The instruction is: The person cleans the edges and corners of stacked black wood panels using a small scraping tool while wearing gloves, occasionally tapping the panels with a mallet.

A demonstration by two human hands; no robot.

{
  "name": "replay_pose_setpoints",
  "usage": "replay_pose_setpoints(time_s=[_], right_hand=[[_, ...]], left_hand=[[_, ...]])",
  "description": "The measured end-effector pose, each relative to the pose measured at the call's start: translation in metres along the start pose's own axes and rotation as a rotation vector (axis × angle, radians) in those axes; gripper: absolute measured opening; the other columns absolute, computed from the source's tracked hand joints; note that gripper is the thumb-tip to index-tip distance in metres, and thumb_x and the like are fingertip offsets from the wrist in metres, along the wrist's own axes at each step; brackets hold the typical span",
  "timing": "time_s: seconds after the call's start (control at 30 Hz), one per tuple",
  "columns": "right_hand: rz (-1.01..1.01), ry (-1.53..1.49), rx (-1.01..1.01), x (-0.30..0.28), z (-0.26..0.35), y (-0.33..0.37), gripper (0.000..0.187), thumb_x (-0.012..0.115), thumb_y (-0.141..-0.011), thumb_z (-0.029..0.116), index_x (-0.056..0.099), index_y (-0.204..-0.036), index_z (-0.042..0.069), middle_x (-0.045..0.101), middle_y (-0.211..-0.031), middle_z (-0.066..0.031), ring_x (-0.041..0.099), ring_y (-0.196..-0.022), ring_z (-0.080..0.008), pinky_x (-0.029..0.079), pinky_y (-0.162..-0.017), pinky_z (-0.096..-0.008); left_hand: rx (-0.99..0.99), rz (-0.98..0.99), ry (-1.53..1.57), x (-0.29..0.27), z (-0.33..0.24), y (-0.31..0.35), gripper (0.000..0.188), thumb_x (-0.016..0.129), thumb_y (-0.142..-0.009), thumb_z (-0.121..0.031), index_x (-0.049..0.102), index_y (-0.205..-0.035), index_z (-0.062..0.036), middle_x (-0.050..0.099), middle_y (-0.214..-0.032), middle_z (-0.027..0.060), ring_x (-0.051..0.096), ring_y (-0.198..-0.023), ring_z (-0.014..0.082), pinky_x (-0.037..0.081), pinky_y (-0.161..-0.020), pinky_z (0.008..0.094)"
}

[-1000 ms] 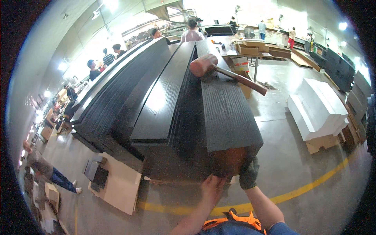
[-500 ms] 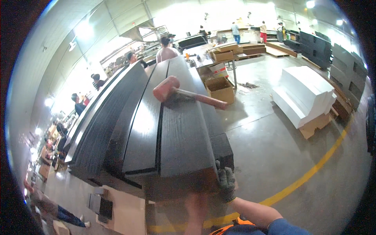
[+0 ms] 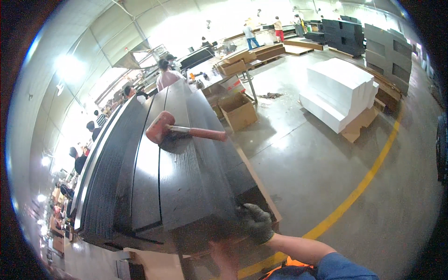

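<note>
A stack of long black boards [image 3: 148, 186] with a wood-grain finish stretches away in front of me. On top lies a mallet [image 3: 161, 127] with a reddish head and a red grip, its handle pointing right. My right hand [image 3: 255, 223], in a dark grey glove, is closed round the near right edge of the rightmost top board [image 3: 193, 186]. My left hand [image 3: 223, 252] is a blur below that board's near end, and its fingers are hidden.
White blocks [image 3: 338, 93] are piled on cardboard to the right, beside a yellow floor line [image 3: 354, 196]. An open carton [image 3: 238, 112] stands past the stack. Dark stacks [image 3: 387, 58] rise far right. A person [image 3: 167, 77] is beyond the boards; several others work farther off.
The whole scene has shifted left in the picture as the view turned. My right hand now shows more of its back at the board's edge. The mallet still lies on the boards.
</note>
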State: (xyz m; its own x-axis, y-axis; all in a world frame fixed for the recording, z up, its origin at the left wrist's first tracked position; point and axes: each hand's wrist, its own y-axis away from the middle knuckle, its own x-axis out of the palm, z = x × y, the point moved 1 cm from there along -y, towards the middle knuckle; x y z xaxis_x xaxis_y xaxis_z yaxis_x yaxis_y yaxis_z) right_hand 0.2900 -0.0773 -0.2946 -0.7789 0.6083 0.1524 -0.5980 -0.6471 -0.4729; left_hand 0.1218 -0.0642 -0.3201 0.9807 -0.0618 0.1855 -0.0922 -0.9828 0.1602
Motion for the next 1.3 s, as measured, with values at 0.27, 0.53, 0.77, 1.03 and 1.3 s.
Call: replay_pose_setpoints(time_s=[0.27,0.53,0.77,1.03,1.3], right_hand=[[0.167,0.536,-0.023,-0.039,0.008,0.014,0.045,0.066,-0.083,0.012,0.057,-0.126,0.001,0.065,-0.114,-0.0145,0.063,-0.101,-0.0302,0.050,-0.089,-0.0388],[0.334,0.459,-0.384,-0.025,0.014,0.011,0.059,0.071,-0.074,0.013,0.050,-0.129,0.003,0.063,-0.113,-0.0161,0.061,-0.095,-0.0377,0.050,-0.081,-0.0435],[0.357,0.605,-0.368,-0.024,-0.013,0.014,0.053,0.070,-0.074,0.017,0.055,-0.124,0.005,0.066,-0.103,-0.0141,0.064,-0.086,-0.0329,0.051,-0.073,-0.0451],[0.234,0.633,-0.461,-0.024,-0.007,0.013,0.042,0.078,-0.070,0.014,0.062,-0.108,0.007,0.068,-0.089,-0.0067,0.062,-0.071,-0.0283,0.050,-0.064,-0.0397],[0.254,0.606,-0.404,-0.027,-0.014,0.024,0.053,0.078,-0.068,0.012,0.061,-0.117,0.006,0.069,-0.102,-0.0099,0.066,-0.086,-0.0313,0.054,-0.072,-0.0413]], left_hand=[[-0.214,-0.285,0.155,0.011,-0.014,0.023,0.028,0.059,-0.094,-0.021,0.060,-0.117,-0.0038,0.064,-0.106,0.0118,0.059,-0.095,0.0222,0.048,-0.081,0.0391],[-0.096,-0.222,0.108,0.014,-0.036,0.040,0.046,0.069,-0.091,-0.026,0.045,-0.125,-0.0066,0.052,-0.122,0.0099,0.051,-0.112,0.0269,0.045,-0.096,0.0445],[-0.358,0.024,0.683,0.005,-0.051,0.020,0.034,0.065,-0.092,-0.033,0.056,-0.113,-0.0084,0.053,-0.119,0.0116,0.047,-0.117,0.0341,0.046,-0.093,0.0492],[-0.415,0.956,1.304,-0.025,-0.017,-0.001,0.059,0.047,-0.096,-0.048,0.041,-0.142,-0.0117,0.037,-0.149,0.0142,0.022,-0.142,0.0296,0.012,-0.120,0.0487],[-0.517,0.584,1.133,-0.015,-0.056,0.013,0.052,0.043,-0.098,-0.037,0.049,-0.131,0.0032,0.048,-0.140,0.0185,0.035,-0.136,0.0346,0.017,-0.119,0.0507]])
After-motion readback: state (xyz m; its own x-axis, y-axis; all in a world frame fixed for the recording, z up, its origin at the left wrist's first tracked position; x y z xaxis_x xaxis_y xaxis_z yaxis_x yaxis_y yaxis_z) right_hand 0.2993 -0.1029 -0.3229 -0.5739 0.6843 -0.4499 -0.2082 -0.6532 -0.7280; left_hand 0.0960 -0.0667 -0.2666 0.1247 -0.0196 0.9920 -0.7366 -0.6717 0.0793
